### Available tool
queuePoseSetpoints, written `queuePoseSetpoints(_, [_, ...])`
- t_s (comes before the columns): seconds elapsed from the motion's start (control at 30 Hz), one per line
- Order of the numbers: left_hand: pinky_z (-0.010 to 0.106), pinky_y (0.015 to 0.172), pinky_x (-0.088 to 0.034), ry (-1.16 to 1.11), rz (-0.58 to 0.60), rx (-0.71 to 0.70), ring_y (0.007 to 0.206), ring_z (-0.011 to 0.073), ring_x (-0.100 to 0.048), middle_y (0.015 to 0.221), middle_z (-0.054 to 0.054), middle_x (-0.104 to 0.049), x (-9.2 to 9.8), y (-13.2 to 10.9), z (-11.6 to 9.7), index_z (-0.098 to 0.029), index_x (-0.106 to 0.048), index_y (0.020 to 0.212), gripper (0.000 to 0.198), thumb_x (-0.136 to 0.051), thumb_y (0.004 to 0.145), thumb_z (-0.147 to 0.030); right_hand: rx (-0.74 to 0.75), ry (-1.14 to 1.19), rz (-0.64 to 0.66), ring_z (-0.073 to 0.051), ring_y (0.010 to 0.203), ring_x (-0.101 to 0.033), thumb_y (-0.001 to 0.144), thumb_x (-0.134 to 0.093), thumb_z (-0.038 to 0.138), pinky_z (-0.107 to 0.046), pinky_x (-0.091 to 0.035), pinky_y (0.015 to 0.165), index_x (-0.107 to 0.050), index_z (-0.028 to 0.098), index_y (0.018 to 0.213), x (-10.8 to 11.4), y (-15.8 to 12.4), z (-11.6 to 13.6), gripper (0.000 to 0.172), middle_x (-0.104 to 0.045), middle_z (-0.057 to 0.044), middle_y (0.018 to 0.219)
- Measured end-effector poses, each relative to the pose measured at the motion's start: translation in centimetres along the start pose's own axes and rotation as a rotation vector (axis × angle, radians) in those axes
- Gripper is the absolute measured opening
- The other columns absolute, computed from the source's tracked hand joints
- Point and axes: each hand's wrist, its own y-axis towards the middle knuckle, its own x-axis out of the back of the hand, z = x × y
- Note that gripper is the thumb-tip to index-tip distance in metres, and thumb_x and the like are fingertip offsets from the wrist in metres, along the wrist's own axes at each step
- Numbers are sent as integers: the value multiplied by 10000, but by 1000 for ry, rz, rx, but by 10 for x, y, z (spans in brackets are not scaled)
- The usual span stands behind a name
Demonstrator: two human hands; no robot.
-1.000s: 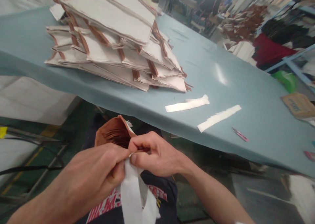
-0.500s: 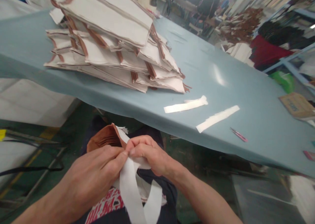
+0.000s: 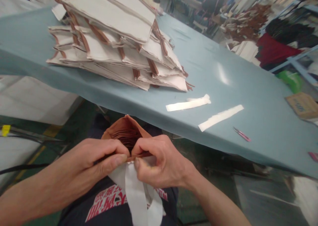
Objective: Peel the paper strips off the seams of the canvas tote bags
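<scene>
My left hand (image 3: 91,164) and my right hand (image 3: 159,161) meet over my lap, below the table's near edge. Both are closed in a pinch on a stack of thin brown strips (image 3: 125,133) that fans upward between them. A white backing strip (image 3: 136,196) hangs down in loops from where the thumbs press together. On the blue-grey table (image 3: 223,87) above lies a tall pile of cream fabric pieces with brown trim (image 3: 116,44).
Two loose white strips (image 3: 188,103) (image 3: 220,117) lie on the table near its front edge, with a small pink tool (image 3: 241,134) to their right. A cardboard box (image 3: 301,105) sits far right. Cluttered shelves and fabric stand behind the table.
Both hands keep their pinch on the brown strips. The brown stack has tipped up and fans more fully between the hands, and the white strip hangs lower.
</scene>
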Motion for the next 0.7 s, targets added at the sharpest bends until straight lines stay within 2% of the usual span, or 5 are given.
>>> queuePoseSetpoints(0.1, [222,579,-453,162,26,-217,581,123,-646,686,-73,-715,-2,5,6,-267,-684,807,397,-577,1183,-336,56,-100,-23,-109,539,-499,793,-560,210,-253,-387,584,-600,245,767,-3,-5,-2,60,-626,57,638])
queuePoseSetpoints(0.2, [291,546,-372,354,-120,-471,517,109,-594,660,-90,-662,-12,3,15,-264,-582,833,342,-578,1172,-216,107,-181,-55,-119,549,-532,788,-561,186,-252,-379,575,-611,245,776,-7,-10,-6,78,-652,50,636])
queuePoseSetpoints(0.27, [313,540,-356,432,-177,-539,504,112,-586,656,-94,-643,-18,0,21,-269,-543,856,336,-538,1180,-179,151,-213,-88,-116,547,-537,779,-561,161,-248,-366,565,-610,242,776,-9,-12,-10,95,-657,55,634])
queuePoseSetpoints(0.53, [209,648,-476,204,84,-266,674,99,-692,807,-108,-740,-9,-3,14,-268,-695,984,221,-574,1168,-252,269,-238,-109,-124,566,-574,806,-550,135,-253,-394,578,-628,245,830,-13,-12,-19,137,-672,54,661])
queuePoseSetpoints(0.7, [238,588,-415,184,8,-308,573,96,-579,671,-98,-625,-15,8,3,-247,-558,762,470,-469,1223,-278,307,-280,-130,-125,553,-545,833,-559,133,-269,-391,577,-599,247,816,-14,-13,-17,121,-639,57,640])
